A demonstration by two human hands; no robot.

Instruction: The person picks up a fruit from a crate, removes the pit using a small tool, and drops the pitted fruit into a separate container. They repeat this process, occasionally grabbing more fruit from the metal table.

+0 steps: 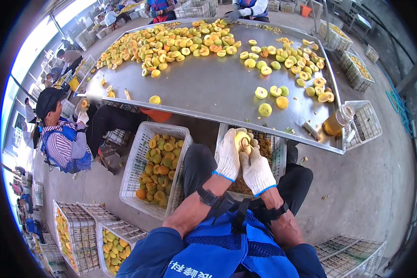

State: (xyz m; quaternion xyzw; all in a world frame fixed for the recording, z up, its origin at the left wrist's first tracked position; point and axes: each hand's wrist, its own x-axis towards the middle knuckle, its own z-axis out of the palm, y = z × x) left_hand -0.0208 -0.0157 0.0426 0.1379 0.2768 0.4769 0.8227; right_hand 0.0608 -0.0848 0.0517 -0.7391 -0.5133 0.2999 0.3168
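Long stainless-steel table (204, 88), strewn with cut yellow-green fruit halves (180, 46). Below its near edge stand two white plastic lattice crates: one (130, 171) at the person's left knee, filled with yellow and orange fruit, and one (278, 153) between the knees, holding darker scraps. Over the latter, both hands in white knit gloves meet. The left hand (228, 155) wraps its fingers round a pale yellow round fruit (242, 139) from behind; the right hand (257, 169) is curled against the fruit's lower front, fingertips pressed to it. Whether a tool lies inside that fist cannot be told. The fruit probably handles as light, soft-fleshed and easily bruised, likely juicy and slick where cut, so it is best cupped broadly in the palm rather than pinched, the knit gloves lending grip.
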